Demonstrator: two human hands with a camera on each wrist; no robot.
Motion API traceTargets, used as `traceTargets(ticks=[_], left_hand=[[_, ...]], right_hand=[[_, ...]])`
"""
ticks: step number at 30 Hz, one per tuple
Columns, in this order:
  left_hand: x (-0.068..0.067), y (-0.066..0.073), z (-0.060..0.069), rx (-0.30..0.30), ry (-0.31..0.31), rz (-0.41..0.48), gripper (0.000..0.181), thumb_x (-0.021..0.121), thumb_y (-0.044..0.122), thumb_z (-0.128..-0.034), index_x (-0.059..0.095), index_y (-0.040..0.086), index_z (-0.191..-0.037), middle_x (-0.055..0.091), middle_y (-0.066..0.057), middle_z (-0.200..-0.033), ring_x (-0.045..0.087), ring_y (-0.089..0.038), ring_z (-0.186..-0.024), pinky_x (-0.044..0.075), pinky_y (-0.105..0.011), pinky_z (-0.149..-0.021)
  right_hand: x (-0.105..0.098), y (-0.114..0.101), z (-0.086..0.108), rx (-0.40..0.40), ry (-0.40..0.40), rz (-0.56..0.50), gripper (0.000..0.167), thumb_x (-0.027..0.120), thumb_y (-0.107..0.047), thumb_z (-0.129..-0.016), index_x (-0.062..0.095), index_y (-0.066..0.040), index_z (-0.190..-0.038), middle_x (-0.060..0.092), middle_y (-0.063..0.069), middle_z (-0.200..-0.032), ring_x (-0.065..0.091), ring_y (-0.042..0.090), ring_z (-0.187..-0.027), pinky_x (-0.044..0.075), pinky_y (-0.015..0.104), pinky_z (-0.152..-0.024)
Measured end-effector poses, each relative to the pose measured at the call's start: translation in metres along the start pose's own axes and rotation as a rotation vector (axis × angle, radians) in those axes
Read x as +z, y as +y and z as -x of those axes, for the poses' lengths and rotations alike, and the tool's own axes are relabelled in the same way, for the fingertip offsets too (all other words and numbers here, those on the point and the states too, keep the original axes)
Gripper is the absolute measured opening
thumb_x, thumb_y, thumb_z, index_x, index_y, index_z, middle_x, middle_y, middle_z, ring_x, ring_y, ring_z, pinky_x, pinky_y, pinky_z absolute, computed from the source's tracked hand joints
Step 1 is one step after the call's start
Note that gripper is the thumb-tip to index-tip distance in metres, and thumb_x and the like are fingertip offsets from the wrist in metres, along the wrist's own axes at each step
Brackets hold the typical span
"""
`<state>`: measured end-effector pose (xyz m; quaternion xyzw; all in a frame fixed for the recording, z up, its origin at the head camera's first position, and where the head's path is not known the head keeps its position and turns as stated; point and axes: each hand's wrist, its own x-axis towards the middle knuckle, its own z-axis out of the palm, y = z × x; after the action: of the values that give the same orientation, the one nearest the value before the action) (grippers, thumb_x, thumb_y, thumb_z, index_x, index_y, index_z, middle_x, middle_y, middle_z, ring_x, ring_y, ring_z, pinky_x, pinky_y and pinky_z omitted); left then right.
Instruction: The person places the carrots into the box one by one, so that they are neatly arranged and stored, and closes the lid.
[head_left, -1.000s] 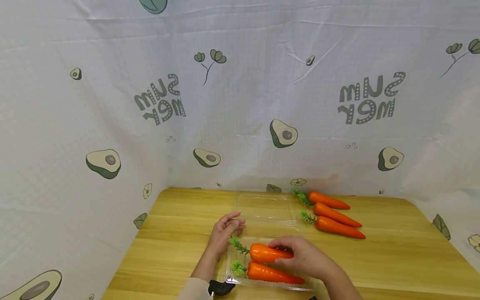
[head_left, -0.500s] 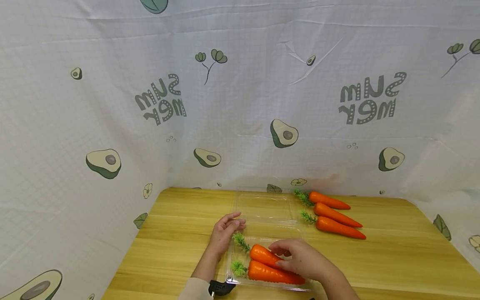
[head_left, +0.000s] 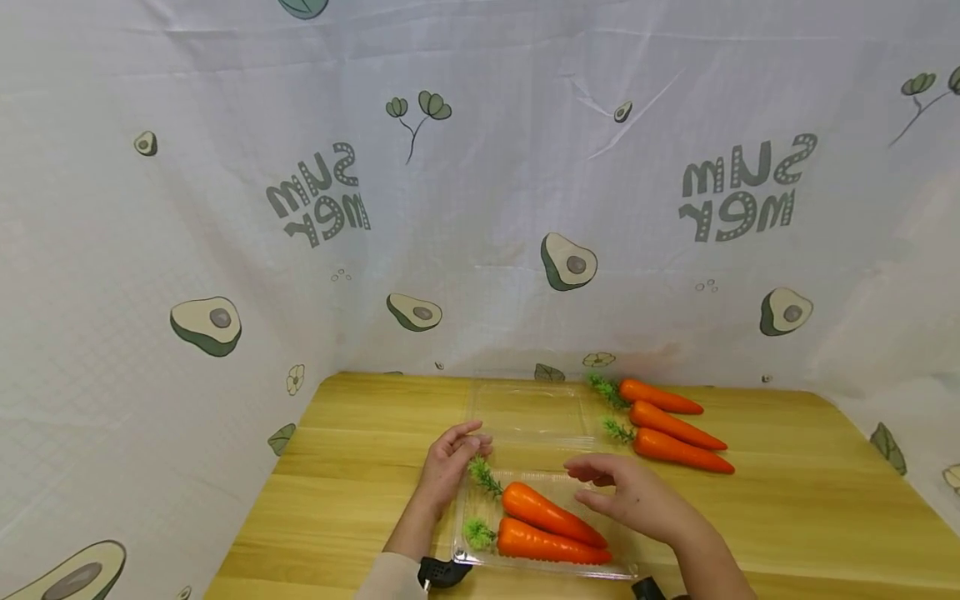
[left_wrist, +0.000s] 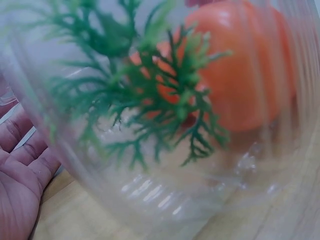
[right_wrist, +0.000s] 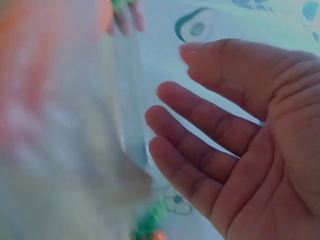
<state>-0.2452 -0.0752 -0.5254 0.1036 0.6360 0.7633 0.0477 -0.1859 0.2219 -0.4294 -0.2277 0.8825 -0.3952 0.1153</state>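
Two orange carrots with green tops, a back carrot (head_left: 551,512) and a front carrot (head_left: 547,542), lie in a clear plastic container (head_left: 562,569). Their tips meet at the right. My right hand (head_left: 641,498) hovers over the container's right side, holding nothing; in the right wrist view the same hand (right_wrist: 240,145) has its fingers spread apart. By the container's back left corner is my left hand (head_left: 446,471), fingers loosely bent. The left wrist view shows this hand (left_wrist: 22,175) beside the clear wall, with a carrot's green top (left_wrist: 145,85) behind it.
The container's clear lid (head_left: 528,412) lies folded back on the wooden table (head_left: 360,467). Right of the lid, three more carrots (head_left: 678,425) lie side by side. A white curtain (head_left: 480,208) with avocado prints hangs behind the table.
My right hand released the back carrot, which now slants against the front one, then moved up and right away from it. The left hand stayed in place.
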Motion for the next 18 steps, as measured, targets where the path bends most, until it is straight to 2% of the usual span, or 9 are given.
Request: traceTargets(ticks=[5, 7, 11, 14, 16, 18], left_hand=[[0.001, 0.001, -0.001, 0.001, 0.006, 0.005, 0.047, 0.057, 0.017, -0.1047, 0.049, -0.008, -0.144, 0.067, -0.029, -0.127, 0.072, -0.009, -0.100, 0.053, -0.027, -0.104], [0.001, 0.001, -0.002, 0.001, 0.010, 0.006, 0.047, 0.057, 0.016, -0.1048, 0.049, -0.008, -0.143, 0.066, -0.029, -0.127, 0.072, -0.009, -0.100, 0.053, -0.026, -0.102], [0.001, 0.002, -0.002, -0.002, 0.016, -0.004, 0.046, 0.057, 0.017, -0.1051, 0.050, -0.006, -0.144, 0.066, -0.029, -0.128, 0.071, -0.009, -0.101, 0.054, -0.025, -0.101], [0.001, 0.002, -0.002, -0.009, 0.018, -0.017, 0.047, 0.057, 0.019, -0.1049, 0.050, -0.005, -0.144, 0.067, -0.027, -0.128, 0.071, -0.010, -0.102, 0.053, -0.026, -0.102], [0.001, 0.002, -0.002, -0.012, 0.015, -0.021, 0.048, 0.058, 0.020, -0.1046, 0.050, -0.005, -0.144, 0.068, -0.025, -0.128, 0.071, -0.010, -0.103, 0.053, -0.027, -0.103], [0.001, 0.001, -0.002, -0.016, 0.014, -0.020, 0.048, 0.058, 0.019, -0.1045, 0.050, -0.005, -0.144, 0.069, -0.023, -0.126, 0.071, -0.010, -0.103, 0.053, -0.026, -0.102]], right_hand=[[-0.019, 0.009, 0.010, 0.010, 0.102, -0.002, 0.040, 0.070, -0.027, -0.097, 0.067, -0.006, -0.131, 0.070, 0.014, -0.130, 0.067, 0.032, -0.111, 0.057, 0.027, -0.088], [-0.026, 0.014, 0.013, 0.013, 0.166, 0.025, 0.038, 0.071, -0.025, -0.097, 0.068, -0.005, -0.129, 0.070, 0.014, -0.127, 0.068, 0.030, -0.110, 0.059, 0.031, -0.088], [-0.040, 0.029, 0.016, 0.051, 0.300, 0.097, 0.034, 0.073, -0.021, -0.095, 0.070, -0.006, -0.126, 0.072, 0.012, -0.122, 0.070, 0.027, -0.107, 0.060, 0.030, -0.086], [-0.050, 0.042, 0.018, 0.101, 0.351, 0.108, 0.034, 0.072, -0.023, -0.096, 0.069, -0.007, -0.127, 0.072, 0.014, -0.124, 0.070, 0.032, -0.110, 0.059, 0.024, -0.083], [-0.056, 0.050, 0.019, 0.127, 0.368, 0.120, 0.035, 0.071, -0.026, -0.097, 0.069, -0.008, -0.127, 0.071, 0.016, -0.127, 0.068, 0.037, -0.114, 0.058, 0.028, -0.083], [-0.061, 0.059, 0.019, 0.144, 0.378, 0.145, 0.036, 0.071, -0.029, -0.097, 0.070, -0.009, -0.127, 0.069, 0.018, -0.129, 0.065, 0.041, -0.118, 0.058, 0.037, -0.086]])
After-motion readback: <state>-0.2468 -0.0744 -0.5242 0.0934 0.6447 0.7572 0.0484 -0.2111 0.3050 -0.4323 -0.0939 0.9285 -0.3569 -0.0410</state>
